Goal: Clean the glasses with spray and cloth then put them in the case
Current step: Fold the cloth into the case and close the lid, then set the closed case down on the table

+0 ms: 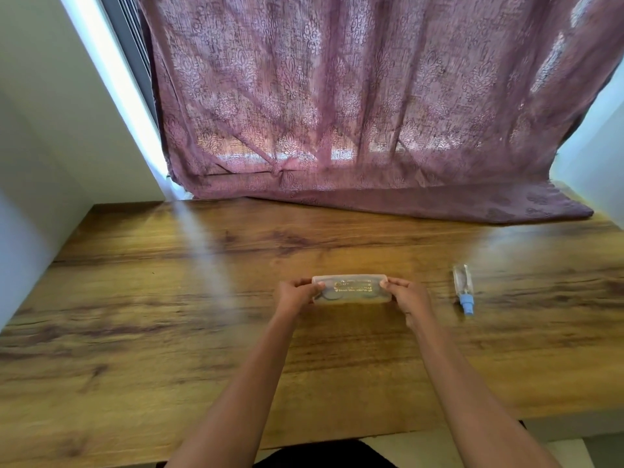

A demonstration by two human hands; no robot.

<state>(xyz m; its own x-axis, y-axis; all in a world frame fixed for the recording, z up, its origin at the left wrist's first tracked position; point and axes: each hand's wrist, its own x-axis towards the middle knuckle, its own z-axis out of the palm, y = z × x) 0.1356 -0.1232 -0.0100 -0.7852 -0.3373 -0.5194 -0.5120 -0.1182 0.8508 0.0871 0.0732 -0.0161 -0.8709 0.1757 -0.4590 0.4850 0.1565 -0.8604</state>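
Observation:
A translucent glasses case [353, 288] with gold print on its lid lies on the wooden table [169, 315], closed. Dark round glasses [332, 295] show dimly through the plastic. My left hand [295, 295] grips the case's left end and my right hand [407, 295] grips its right end, thumbs on top. A small clear spray bottle [462, 288] with a blue nozzle lies on its side to the right of the case, apart from my right hand. No cloth shows in the frame.
A purple patterned curtain [371, 113] hangs behind the table, its hem draped onto the far edge. White walls stand at left and right. The table's near edge runs along the bottom.

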